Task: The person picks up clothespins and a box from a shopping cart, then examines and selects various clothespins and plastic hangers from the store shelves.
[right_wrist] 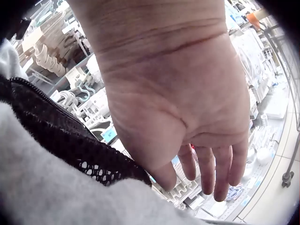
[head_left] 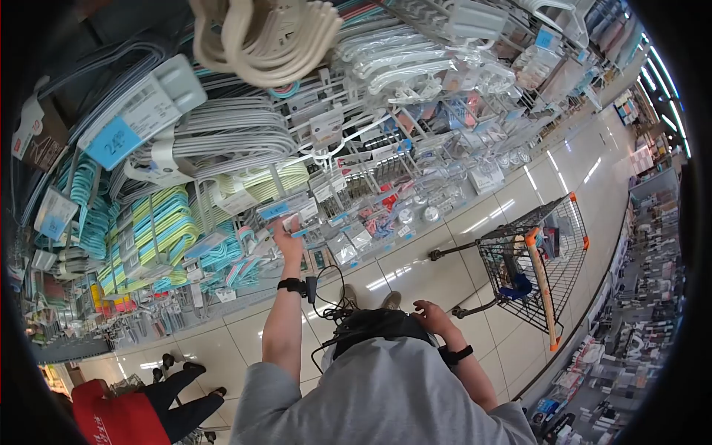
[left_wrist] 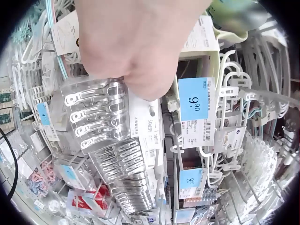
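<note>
My left hand [head_left: 288, 241] reaches into the hanger and clip display. In the left wrist view that hand [left_wrist: 136, 47] grips the top edge of a clear pack of metal clothes pegs [left_wrist: 96, 112], its fingertips hidden. More packs of metal pegs [left_wrist: 124, 173] hang just behind this one. Blue price tags [left_wrist: 193, 99] stick out beside it on the right. By my waist, the right hand [head_left: 434, 319] hangs relaxed and holds nothing. Its fingers point loosely down in the right wrist view, where the hand [right_wrist: 178, 108] is beside a black mesh waist bag [right_wrist: 70, 136].
Bundles of hangers [head_left: 222, 133] crowd the racks above and to the left. A shopping cart [head_left: 530, 259] with things inside stands to the right on the tiled floor [head_left: 415, 274]. A person in a red top [head_left: 111, 415] is at the lower left. More stocked shelves [head_left: 630, 319] line the right.
</note>
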Available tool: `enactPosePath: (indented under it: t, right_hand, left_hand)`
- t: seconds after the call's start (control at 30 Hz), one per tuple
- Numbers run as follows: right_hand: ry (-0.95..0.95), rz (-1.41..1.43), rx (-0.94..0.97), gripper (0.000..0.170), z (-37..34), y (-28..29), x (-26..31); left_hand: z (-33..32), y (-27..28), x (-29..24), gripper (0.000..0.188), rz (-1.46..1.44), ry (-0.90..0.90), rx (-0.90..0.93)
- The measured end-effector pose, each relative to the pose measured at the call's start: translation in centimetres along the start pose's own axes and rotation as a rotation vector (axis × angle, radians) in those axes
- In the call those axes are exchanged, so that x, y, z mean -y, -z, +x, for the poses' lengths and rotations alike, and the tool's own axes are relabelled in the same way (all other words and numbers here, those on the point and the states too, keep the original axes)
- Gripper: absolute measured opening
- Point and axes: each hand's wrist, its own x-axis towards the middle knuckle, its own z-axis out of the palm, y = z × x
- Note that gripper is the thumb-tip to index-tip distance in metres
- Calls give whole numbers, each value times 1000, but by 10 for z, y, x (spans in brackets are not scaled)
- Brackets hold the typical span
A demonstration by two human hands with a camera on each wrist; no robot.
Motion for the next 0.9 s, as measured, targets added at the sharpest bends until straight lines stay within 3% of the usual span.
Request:
enactPosePath:
  t: [0.07,0.13,0.17,0.2,0.23,0.27,0.3,0.33,0.43,0.5,0.6,0.63,0.7,0.8,0.83,0.9]
  right_hand:
    - [32,-11,-35,40,0,1,-4]
    - [-71,37,12,41,-5,11,7]
    - [-52,34,4,42,-6,12,5]
    - [-49,32,-20,43,-8,13,-1]
    - [-11,42,-71,41,-10,15,-7]
    - [20,52,-122,39,-12,14,-14]
    - [-26,48,-139,40,-12,12,-23]
    - [-62,46,-146,40,-12,12,-30]
    - [-155,132,-222,44,-33,36,-38]
    - [-172,217,-295,44,-36,53,-49]
    - [-160,388,-409,41,-67,90,-58]
    - [-149,464,-464,39,-80,109,-61]
    - [-141,550,-522,38,-106,144,-68]
    - [-109,607,-655,36,-145,195,-87]
    - [-84,571,-738,35,-157,213,-97]
    - [-89,550,-804,34,-180,250,-117]
  left_hand:
    - [8,-3,-2,29,136,-109,-26]
    - [3,-14,10,35,127,-171,-343]
    - [0,-13,13,42,251,-109,-379]
    - [2,-11,44,50,46,-148,-374]
    - [-3,-6,48,44,190,-180,-343]
    - [-4,8,68,39,109,-169,-243]
    - [-19,9,49,29,83,-281,-311]
    - [-33,18,45,27,139,-172,-249]
    - [-64,48,100,27,232,50,-253]
    - [-76,50,112,19,268,-12,-218]
    - [-82,76,145,26,1219,-2,944]
    - [-91,64,125,26,1228,-17,948]
    - [-121,33,57,18,156,1126,744]
    - [-123,-20,15,21,436,953,810]
    - [-117,-42,20,31,523,915,831]
    - [-111,-78,27,40,604,646,1009]
